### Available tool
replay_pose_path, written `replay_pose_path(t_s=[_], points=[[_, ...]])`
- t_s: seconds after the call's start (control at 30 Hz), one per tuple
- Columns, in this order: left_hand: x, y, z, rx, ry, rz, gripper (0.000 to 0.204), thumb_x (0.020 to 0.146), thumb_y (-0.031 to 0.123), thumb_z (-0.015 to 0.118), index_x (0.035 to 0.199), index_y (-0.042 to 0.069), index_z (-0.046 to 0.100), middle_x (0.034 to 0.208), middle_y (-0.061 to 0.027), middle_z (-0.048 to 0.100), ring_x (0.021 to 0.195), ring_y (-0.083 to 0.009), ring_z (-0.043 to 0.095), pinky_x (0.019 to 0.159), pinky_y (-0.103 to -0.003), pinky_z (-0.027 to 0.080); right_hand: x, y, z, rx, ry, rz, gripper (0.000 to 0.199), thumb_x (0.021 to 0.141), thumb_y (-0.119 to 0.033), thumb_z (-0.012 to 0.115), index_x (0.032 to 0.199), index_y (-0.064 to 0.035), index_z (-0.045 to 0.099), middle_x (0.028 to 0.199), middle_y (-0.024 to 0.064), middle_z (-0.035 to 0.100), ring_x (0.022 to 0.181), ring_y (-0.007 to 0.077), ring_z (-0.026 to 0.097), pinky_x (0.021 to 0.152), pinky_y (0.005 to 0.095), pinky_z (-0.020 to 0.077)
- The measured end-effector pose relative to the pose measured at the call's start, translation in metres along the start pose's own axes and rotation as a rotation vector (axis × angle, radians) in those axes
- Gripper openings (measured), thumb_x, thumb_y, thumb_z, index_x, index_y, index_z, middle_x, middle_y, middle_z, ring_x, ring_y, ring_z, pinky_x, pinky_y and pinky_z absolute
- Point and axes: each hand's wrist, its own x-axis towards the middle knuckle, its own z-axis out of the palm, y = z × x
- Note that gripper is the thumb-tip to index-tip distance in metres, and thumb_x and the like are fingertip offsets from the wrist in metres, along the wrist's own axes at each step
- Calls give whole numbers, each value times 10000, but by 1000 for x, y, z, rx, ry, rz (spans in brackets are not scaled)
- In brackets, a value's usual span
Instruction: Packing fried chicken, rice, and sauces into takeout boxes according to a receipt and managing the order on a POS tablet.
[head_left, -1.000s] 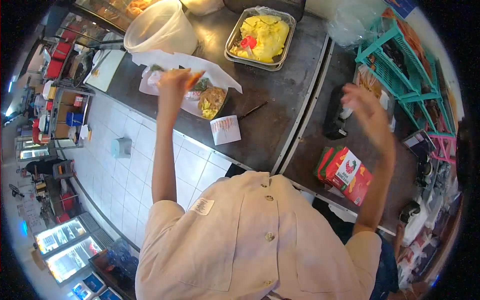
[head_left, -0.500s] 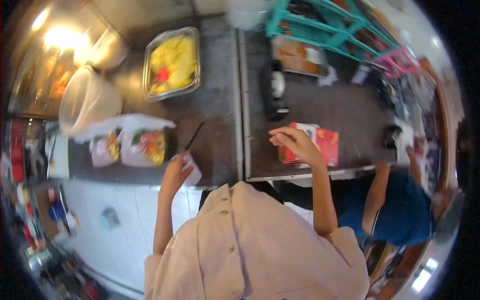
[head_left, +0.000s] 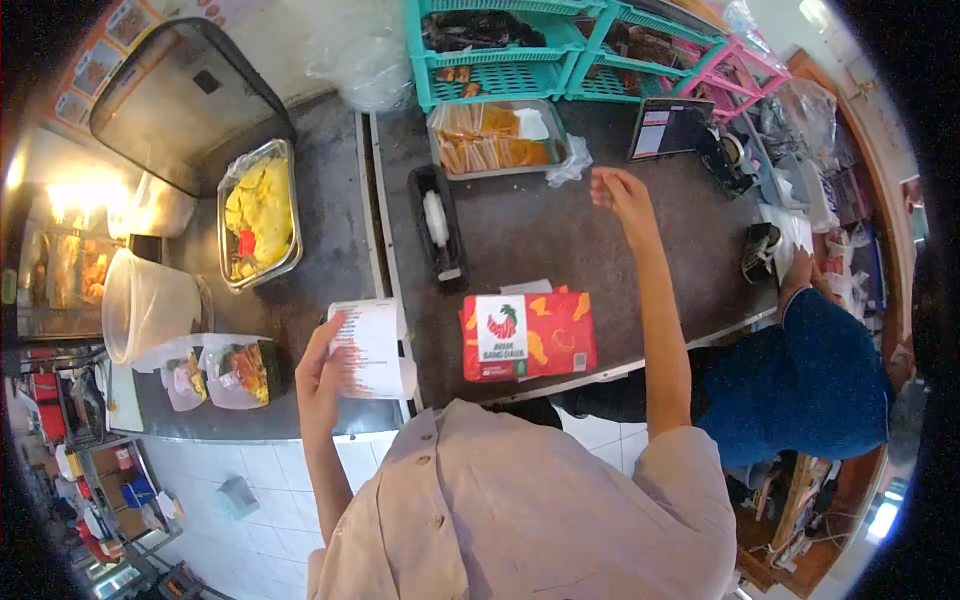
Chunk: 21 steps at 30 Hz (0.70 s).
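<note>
My left hand [head_left: 318, 375] holds a white printed paper slip [head_left: 370, 350] above the near edge of the left table. A small dark tip shows by its fingertips; the rest of that object is hidden. My right hand [head_left: 625, 200] is stretched over the right table with nothing visible in it, its fingers loosely bent and apart. Nearest to it are a crumpled clear plastic piece [head_left: 572, 162] and a tray [head_left: 480, 172] of orange-brown sachets. A flat red carton [head_left: 550, 335] lies between my arms. Behind it stands a black tape dispenser [head_left: 437, 222].
Left are a tray of yellow food [head_left: 262, 215], a white bucket [head_left: 150, 305] and two filled clear bags [head_left: 238, 375]. Turquoise racks [head_left: 500, 70] and a tilted dark tablet [head_left: 670, 128] stand behind. A co-worker in a blue shirt [head_left: 800, 375] works at the right edge.
My view has turned to the right. My left hand has raised the paper slip and spread it to view; the dark stick it held is now mostly hidden. My right hand has reached farther forward, past the red carton.
</note>
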Motion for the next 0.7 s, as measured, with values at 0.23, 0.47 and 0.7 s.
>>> replay_pose_path(t_s=[0.23,0.47,0.7], points=[[4,2,25,-32,420,-222,384,833,96,351,1191,-15,435,1172,-84,465,961,-135,483,817,-240,385,239,73,-23,-137,199,-178,227,821,-190,507,900,11,577,766,94,588,677,166,575,619,278,470],[-7,-12,17,50,797,-307,442,856,249,352,1209,-10,409,1213,-137,422,1084,-244,434,885,-343,379,394,123,-45,-810,649,-307,229,717,-192,561,828,6,590,805,203,579,761,375,548,652,407,446],[50,-6,35,-164,825,-609,460,797,237,505,1149,-48,424,1176,-137,446,1020,-210,486,861,-309,399,442,125,-28,-484,669,-182,248,793,-199,457,923,-30,583,869,177,589,806,354,538,673,410,418]])
